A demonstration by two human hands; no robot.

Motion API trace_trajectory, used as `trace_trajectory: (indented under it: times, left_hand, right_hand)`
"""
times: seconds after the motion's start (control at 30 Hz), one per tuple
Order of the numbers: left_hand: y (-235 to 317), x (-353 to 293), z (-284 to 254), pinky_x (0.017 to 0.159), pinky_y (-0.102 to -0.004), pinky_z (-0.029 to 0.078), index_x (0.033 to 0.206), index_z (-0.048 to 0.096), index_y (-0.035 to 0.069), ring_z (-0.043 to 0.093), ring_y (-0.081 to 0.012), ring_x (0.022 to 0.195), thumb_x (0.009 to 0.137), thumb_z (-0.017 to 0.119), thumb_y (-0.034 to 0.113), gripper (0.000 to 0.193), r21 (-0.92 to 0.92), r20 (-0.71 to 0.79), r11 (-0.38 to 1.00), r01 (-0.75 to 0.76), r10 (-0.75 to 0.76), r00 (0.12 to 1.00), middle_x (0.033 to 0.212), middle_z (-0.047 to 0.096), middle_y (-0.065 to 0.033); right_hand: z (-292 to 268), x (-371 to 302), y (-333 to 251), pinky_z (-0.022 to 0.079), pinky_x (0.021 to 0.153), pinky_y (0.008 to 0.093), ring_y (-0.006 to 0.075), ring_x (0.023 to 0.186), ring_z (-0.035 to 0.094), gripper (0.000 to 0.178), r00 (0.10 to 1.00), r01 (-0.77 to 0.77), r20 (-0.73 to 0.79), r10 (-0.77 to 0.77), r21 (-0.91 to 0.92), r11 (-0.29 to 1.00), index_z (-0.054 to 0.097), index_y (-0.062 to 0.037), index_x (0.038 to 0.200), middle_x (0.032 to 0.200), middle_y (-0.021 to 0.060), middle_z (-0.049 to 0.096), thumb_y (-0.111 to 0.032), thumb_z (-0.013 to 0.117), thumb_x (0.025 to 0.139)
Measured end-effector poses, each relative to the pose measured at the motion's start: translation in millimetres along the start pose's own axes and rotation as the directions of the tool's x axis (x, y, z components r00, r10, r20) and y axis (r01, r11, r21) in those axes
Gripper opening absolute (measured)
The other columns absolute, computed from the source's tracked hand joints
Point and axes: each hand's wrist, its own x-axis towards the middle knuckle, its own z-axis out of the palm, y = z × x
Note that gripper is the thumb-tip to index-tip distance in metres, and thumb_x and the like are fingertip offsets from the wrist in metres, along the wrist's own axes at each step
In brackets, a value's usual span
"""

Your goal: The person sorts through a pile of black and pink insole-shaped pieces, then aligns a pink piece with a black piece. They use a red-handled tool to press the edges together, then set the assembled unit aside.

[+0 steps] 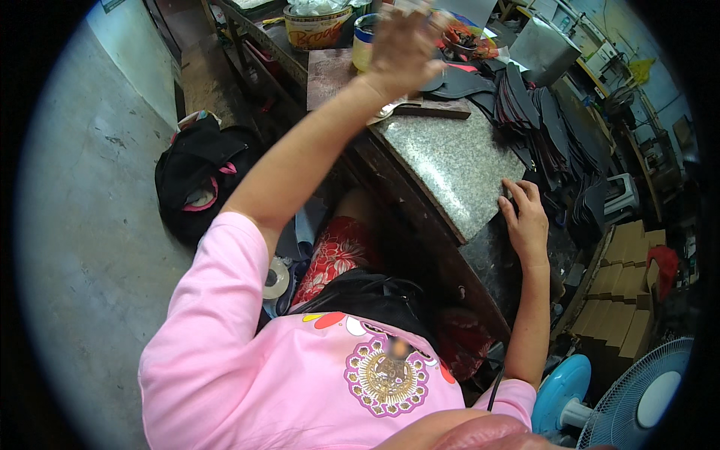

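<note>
My left hand (405, 51) is stretched to the far side of the worktable, smeared by motion, beside and partly in front of a yellow jar with a blue rim (362, 52). Whether it holds anything cannot be made out. My right hand (527, 221) rests at the right edge of a speckled grey stone slab (457, 161), its fingers apart and bent, with nothing seen in them. A brown board (330, 75) lies at the slab's far left, and a dark bar (433, 110) lies along the slab's far edge.
Stacks of black cut pieces (544, 124) crowd the table's right side. A yellow-labelled tub (316, 28) stands at the back. Cardboard boxes (619, 300), a blue fan base (561, 382) and a white fan (652, 397) are at lower right. A black bag (187, 172) sits at left.
</note>
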Motion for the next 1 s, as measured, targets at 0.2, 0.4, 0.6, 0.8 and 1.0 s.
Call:
trace_trajectory:
  times: [0.2,0.4,0.6,0.8,1.0]
  left_hand:
    - [-71,-4,15,0.096,-0.0462,0.051,0.133,0.055,0.01,0.059,-0.0352,0.118,0.075,0.082,0.046,0.073,0.013,0.45,0.947,0.32,-0.292,0.844,0.124,0.059,-0.0175]
    - [-95,-2,28,0.094,-0.0445,0.051,0.122,0.062,0.008,0.063,-0.0372,0.108,0.071,0.083,0.032,0.06,-0.206,0.361,0.967,0.148,-0.066,0.93,0.115,0.063,-0.0179]
    - [-128,-4,28,0.1,-0.0424,0.049,0.127,0.06,0.007,0.061,-0.0351,0.115,0.069,0.085,0.026,0.066,-0.472,0.437,0.863,0.18,0.051,0.898,0.118,0.063,-0.0182]
    - [-116,-7,28,0.107,-0.0451,0.043,0.138,0.052,0.007,0.054,-0.0349,0.126,0.074,0.083,0.031,0.075,-0.317,0.428,0.933,0.173,-0.022,0.903,0.13,0.058,-0.0182]
    - [-79,-10,15,0.119,-0.0578,0.022,0.158,0.025,0.013,0.025,-0.0424,0.148,0.079,0.079,0.042,0.1,0.014,0.404,0.947,0.321,-0.299,0.865,0.16,0.027,-0.0208]
  right_hand:
    - [1,0,1,0.054,0.084,0.0414,0.0339,0.098,0.067,0.032,1.0,0.002,-0.005,-0.002,-0.007,1.0,0.069,-0.0136,0.122,0.119,0.0115,0.062,-0.023,0.07,0.091]
    - [2,0,2,0.054,0.084,0.0415,0.0341,0.098,0.067,0.032,1.0,0.017,-0.019,-0.017,-0.015,1.0,0.069,-0.0139,0.122,0.118,0.0108,0.062,-0.023,0.07,0.091]
    - [1,0,1,0.053,0.086,0.0405,0.033,0.101,0.066,0.033,1.0,-0.007,0.002,0.007,-0.014,1.0,0.068,-0.0148,0.124,0.12,0.0098,0.061,-0.024,0.069,0.093]
    - [0,-1,1,0.052,0.088,0.0386,0.0313,0.106,0.065,0.034,0.999,-0.032,0.034,0.033,-0.018,0.999,0.067,-0.0151,0.127,0.123,0.0097,0.06,-0.025,0.066,0.095]
    - [3,-1,2,0.053,0.085,0.0405,0.0329,0.098,0.067,0.032,1.0,-0.011,-0.02,0.011,-0.003,1.0,0.07,-0.0149,0.121,0.119,0.01,0.062,-0.025,0.07,0.091]
